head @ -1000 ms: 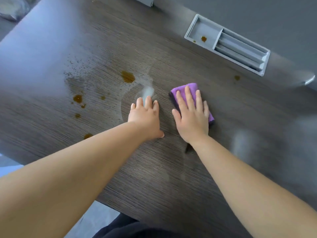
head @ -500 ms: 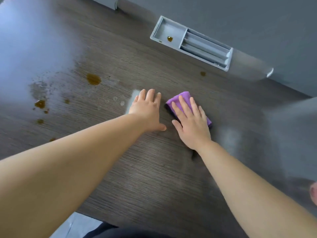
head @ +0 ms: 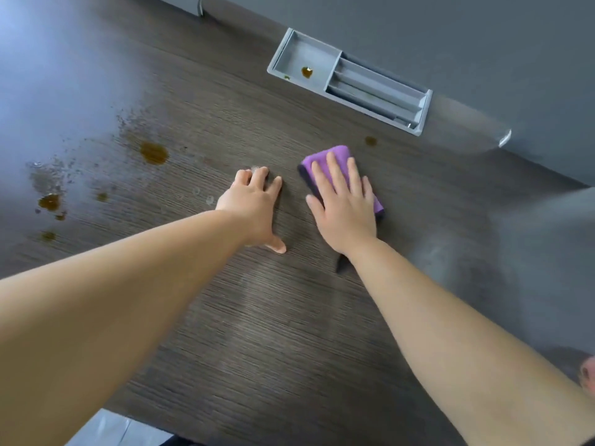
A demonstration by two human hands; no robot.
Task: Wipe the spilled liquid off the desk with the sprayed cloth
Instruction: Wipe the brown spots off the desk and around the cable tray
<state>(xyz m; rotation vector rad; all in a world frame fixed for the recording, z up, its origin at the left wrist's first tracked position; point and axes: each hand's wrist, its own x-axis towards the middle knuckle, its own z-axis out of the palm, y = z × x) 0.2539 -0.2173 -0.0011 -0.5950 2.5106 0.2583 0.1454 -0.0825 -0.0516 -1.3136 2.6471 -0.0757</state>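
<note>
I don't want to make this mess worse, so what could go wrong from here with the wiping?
The left hand rests flat beside wet droplets and might smear them.
The purple cloth under the right hand lies well right of the big brown blot; dragging it through could spread the stain.
The brown drop inside the grey pen tray could easily be missed.

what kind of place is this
Most likely an office or home-study workstation: a dark wood-grain desk with a grey pen tray set in along its back edge, against a plain grey panel.
</note>
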